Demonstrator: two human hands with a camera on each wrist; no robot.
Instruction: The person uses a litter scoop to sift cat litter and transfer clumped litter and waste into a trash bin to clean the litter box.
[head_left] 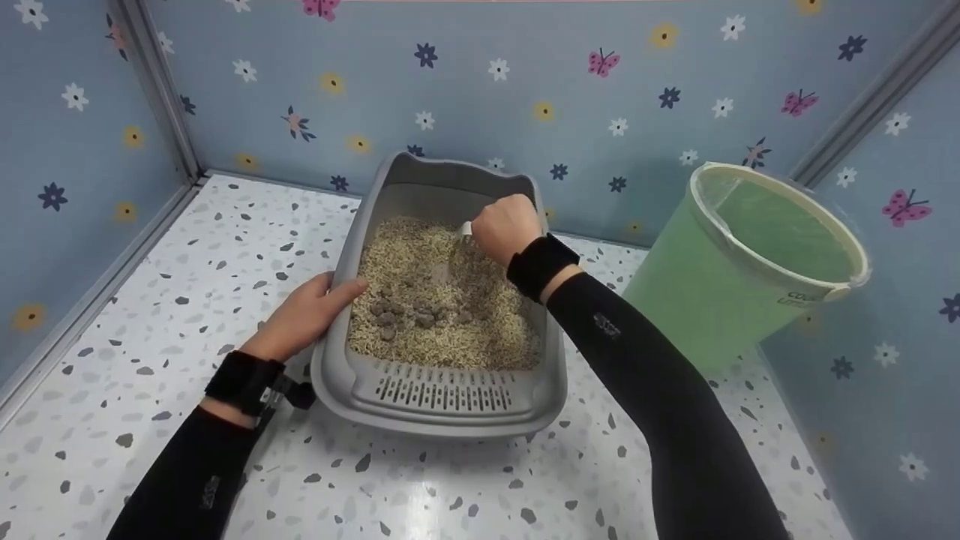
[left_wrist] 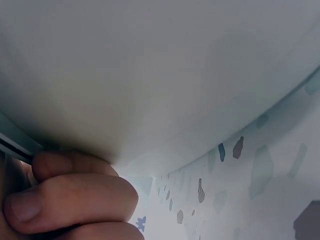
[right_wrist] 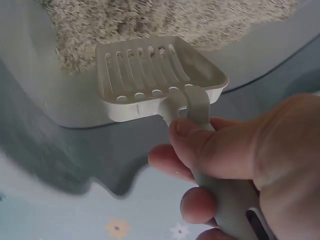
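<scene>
A grey litter box stands on the speckled surface, holding tan pellet litter with several dark clumps near its front. My left hand grips the box's left rim, thumb on top; in the left wrist view its curled fingers show beneath the rim. Inside the far right part of the box, my right hand holds a litter scoop by its handle. The slotted beige head of the scoop is seen over the litter in the right wrist view, with a few bits at its slots.
To the right of the box stands a green bin with a cream rim and a clear liner folded over it. A flowered blue wall rises close behind the box, and side panels close off left and right. White speckled surface extends around the box.
</scene>
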